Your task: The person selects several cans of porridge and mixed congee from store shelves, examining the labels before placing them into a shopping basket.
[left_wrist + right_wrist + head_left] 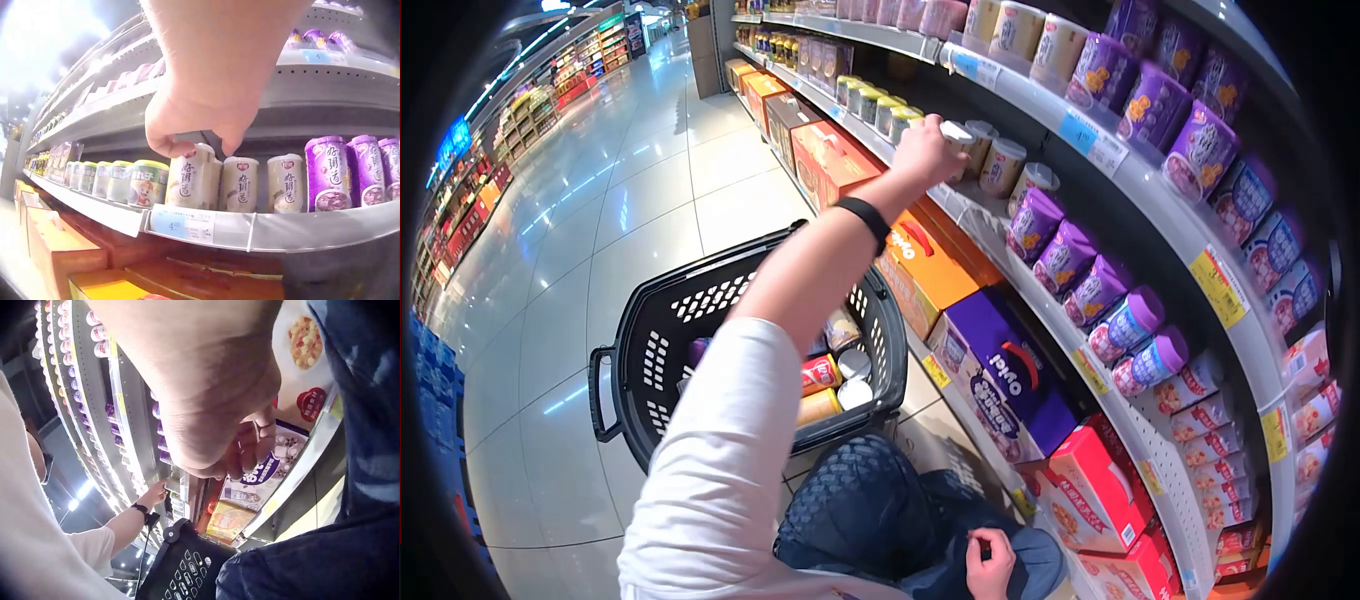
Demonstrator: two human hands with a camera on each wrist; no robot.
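Note:
My left hand [928,150] reaches up to the middle shelf [1040,105] and grips the top of a beige can with a white lid [956,133]. In the left wrist view the left hand [199,149] closes thumb and fingers over that can [190,181], which stands at the shelf's front edge beside two matching cans [239,184]. My right hand [990,562] rests on my knee in dark trousers, fingers curled into the palm with nothing seen in them. The right wrist view shows those curled fingers [250,447] close up.
A black shopping basket [650,330] with several cans and jars stands on the tiled floor to my left. Purple cans [1090,290], green-lidded cans [147,182] and orange and purple boxes [1000,370] fill the shelves. The aisle runs open behind the basket.

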